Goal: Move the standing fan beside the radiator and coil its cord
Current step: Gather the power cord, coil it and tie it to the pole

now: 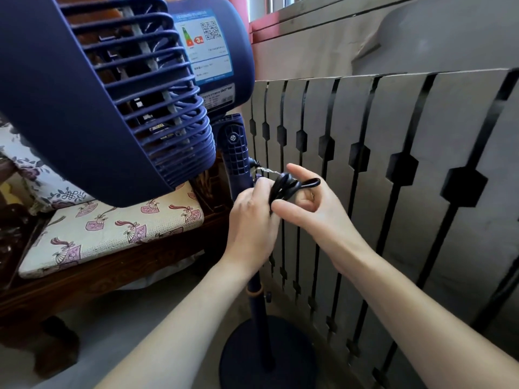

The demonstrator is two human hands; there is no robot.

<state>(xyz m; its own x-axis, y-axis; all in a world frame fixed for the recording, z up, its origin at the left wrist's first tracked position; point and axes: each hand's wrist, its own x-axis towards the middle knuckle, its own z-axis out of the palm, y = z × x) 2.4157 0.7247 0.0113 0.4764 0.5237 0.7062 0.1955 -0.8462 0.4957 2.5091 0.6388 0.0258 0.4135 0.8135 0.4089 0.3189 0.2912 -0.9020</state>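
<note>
Your left hand (252,217) grips the bundled cord (286,188) against the fan (106,88) pole beside the radiator (407,169), while your right hand (309,203) pinches its loop, which points rightward.

The fan (112,94) is navy blue, its cord (283,188) black, the radiator cover (393,169) grey with black slots, the seat cushion (112,231) cream with pink fan motifs.

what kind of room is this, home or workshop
Most likely a living room in a home. A carved wooden seat with a floral cushion stands on the left, a slatted radiator cover sits under a window sill, and a household standing fan stands between them.
</note>
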